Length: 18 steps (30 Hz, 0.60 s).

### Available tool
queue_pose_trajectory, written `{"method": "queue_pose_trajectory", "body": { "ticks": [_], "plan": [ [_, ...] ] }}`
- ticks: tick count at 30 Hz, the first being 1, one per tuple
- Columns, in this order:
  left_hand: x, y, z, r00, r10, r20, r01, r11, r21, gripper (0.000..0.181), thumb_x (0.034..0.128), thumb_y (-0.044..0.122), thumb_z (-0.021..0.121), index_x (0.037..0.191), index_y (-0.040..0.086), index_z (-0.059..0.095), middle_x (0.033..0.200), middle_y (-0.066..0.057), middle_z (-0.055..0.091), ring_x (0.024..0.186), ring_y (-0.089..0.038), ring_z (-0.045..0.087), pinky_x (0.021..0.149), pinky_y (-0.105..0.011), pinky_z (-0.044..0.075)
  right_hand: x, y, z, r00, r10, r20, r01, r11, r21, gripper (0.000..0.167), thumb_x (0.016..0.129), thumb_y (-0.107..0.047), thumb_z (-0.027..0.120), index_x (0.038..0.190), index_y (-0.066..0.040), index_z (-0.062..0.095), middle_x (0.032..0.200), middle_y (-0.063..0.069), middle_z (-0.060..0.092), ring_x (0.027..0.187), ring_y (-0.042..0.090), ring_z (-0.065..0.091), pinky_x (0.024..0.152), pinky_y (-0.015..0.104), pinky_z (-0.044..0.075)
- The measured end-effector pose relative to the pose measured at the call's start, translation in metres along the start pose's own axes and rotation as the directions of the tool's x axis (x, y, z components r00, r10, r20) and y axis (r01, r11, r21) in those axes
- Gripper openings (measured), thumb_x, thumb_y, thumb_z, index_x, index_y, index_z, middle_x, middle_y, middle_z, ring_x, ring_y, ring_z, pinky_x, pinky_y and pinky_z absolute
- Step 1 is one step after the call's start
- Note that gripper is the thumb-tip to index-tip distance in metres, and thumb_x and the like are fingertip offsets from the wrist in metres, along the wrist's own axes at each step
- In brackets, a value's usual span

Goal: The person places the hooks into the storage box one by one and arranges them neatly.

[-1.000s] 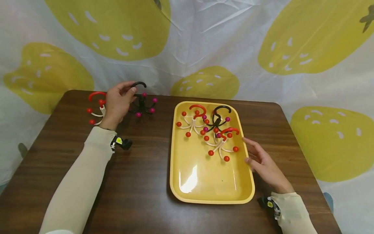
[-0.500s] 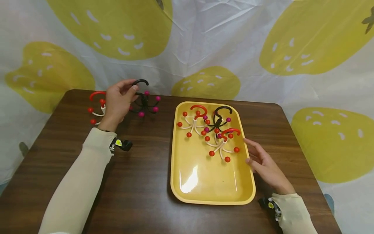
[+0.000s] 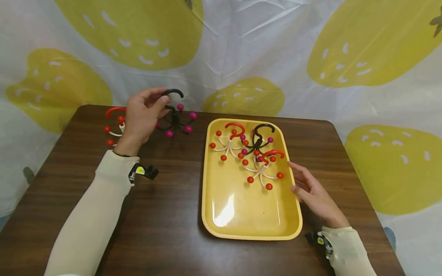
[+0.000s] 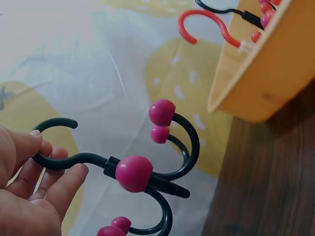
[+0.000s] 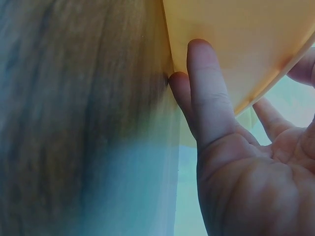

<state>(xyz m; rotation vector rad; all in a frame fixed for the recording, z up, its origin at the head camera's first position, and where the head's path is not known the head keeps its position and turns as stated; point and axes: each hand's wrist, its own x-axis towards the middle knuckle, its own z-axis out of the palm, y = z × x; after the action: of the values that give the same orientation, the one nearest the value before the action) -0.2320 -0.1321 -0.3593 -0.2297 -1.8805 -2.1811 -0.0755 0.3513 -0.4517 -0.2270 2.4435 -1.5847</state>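
In the head view my left hand (image 3: 143,115) pinches the curved hook of a black claw hanger (image 3: 175,119), whose several bent arms end in pink balls. It hangs over the back of the table. The left wrist view shows thumb and fingers on the hook of this black hanger (image 4: 96,160). Partly behind that hand is a cream hanger with a red hook (image 3: 115,111). My right hand (image 3: 315,195) touches the right side of a yellow tray (image 3: 248,238), and its fairly straight fingers (image 5: 209,88) rest against the tray's outer wall in the right wrist view.
Inside the tray's far half lie two cream hangers with red balls, one at the left (image 3: 229,145) and one at the right (image 3: 261,172). A black hanger (image 3: 258,143) lies between them. Behind the brown table (image 3: 165,214) hangs a fruit-print cloth (image 3: 248,46).
My left hand has moved up and to the right, carrying the black hanger a little towards the tray. The right hand and the tray have stayed in place.
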Motion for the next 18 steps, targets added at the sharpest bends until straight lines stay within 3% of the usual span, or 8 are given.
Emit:
{"method": "queue_pose_trajectory", "body": {
  "ticks": [8,18],
  "plan": [
    [-0.009,0.016,0.012,0.998,0.028,0.056,-0.025,0.998,-0.053,0.022,0.0969,0.001,0.075,0.118,0.002,0.077,0.093,0.000,0.078,0.088,-0.009,0.075,0.074,-0.022,0.064,0.003,-0.002,0.001,1.000,0.005,0.001,-0.005,1.000,-0.006,0.069,0.105,-0.004,0.057,0.167,-0.018,0.029,0.156,0.032,0.044,0.117,-0.001,0.064,0.080,0.032,0.065],
    [-0.031,0.028,0.030,0.983,0.032,0.183,-0.029,0.999,-0.022,0.023,0.0988,0.001,0.072,0.121,0.000,0.075,0.097,0.001,0.077,0.093,-0.012,0.074,0.077,-0.025,0.065,0.003,0.001,0.001,1.000,-0.016,-0.004,0.016,1.000,-0.027,0.068,0.105,-0.004,0.057,0.166,-0.017,0.030,0.153,0.033,0.047,0.113,0.002,0.064,0.074,0.029,0.062]
  ]
}}
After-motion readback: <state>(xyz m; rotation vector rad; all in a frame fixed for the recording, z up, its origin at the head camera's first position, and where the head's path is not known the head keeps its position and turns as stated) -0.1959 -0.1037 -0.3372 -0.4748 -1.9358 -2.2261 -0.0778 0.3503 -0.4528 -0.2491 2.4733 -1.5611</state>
